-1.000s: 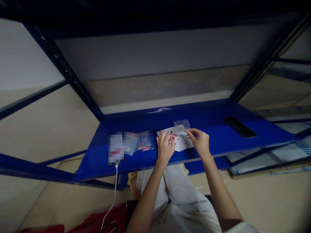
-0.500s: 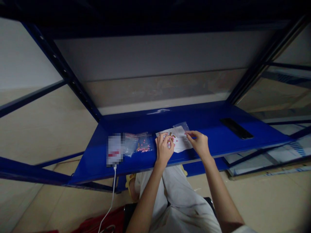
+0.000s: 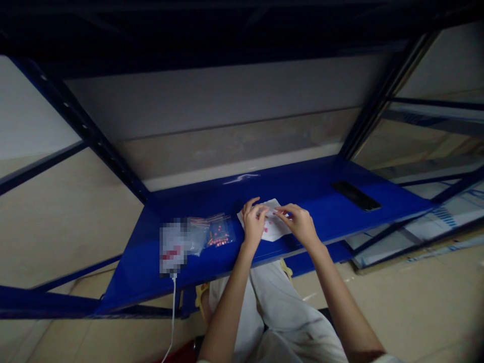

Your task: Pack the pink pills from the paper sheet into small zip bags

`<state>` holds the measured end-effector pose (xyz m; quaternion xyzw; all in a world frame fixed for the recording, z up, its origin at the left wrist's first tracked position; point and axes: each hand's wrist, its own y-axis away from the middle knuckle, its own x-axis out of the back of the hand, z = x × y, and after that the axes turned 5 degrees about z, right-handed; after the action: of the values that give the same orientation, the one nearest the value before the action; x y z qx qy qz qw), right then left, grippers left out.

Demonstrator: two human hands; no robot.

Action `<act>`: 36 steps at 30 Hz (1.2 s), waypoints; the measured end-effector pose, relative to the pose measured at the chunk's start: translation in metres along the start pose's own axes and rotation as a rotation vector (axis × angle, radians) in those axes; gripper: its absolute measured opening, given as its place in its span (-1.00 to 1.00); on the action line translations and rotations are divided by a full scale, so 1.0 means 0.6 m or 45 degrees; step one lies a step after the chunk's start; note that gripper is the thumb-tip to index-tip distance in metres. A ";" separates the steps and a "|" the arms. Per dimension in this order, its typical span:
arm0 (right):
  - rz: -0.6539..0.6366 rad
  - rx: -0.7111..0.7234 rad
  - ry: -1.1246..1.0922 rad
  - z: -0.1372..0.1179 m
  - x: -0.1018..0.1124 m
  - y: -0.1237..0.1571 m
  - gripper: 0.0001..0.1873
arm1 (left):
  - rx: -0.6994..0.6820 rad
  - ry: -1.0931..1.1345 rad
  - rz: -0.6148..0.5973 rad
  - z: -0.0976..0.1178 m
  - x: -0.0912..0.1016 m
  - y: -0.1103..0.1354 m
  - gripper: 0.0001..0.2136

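My left hand (image 3: 254, 223) and my right hand (image 3: 298, 224) rest close together on a white paper sheet (image 3: 279, 231), fingertips pressed on it. A few small pink beads (image 3: 265, 229) lie on the paper beside my left fingers. What my fingertips pinch is too small to tell. To the left stand a transparent zip bag (image 3: 197, 236) and a second zip bag (image 3: 220, 231) holding pink and orange beads, next to a pixelated packet (image 3: 172, 247).
All of this lies on a blue steel shelf (image 3: 325, 201), with a black phone (image 3: 355, 195) at its right. A white cable (image 3: 173, 312) hangs from the packet over the front edge. Shelf uprights stand on both sides, and my white-trousered legs (image 3: 280, 307) lie below.
My hands have come closer together over the paper. The small transparent bag above the paper no longer shows separately. The whole view has shifted slightly as my head moved.
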<state>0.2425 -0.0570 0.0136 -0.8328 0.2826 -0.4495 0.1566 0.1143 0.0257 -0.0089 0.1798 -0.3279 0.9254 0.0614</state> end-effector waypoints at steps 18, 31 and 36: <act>0.100 -0.168 -0.097 0.030 -0.039 0.012 -0.79 | 0.159 0.367 0.007 0.024 -0.001 0.007 -0.72; 0.052 -0.202 -0.103 0.042 -0.054 0.014 -0.77 | 1.329 1.404 -0.574 -0.008 0.093 0.308 -0.59; 0.052 -0.200 -0.054 0.037 -0.056 0.014 -0.77 | 1.516 1.293 -0.245 -0.063 0.096 0.340 -0.54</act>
<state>0.2438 -0.0433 -0.0252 -0.8459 0.3306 -0.4048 0.1059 0.0024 -0.1094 -0.1343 -0.2347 0.3079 0.9049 0.1769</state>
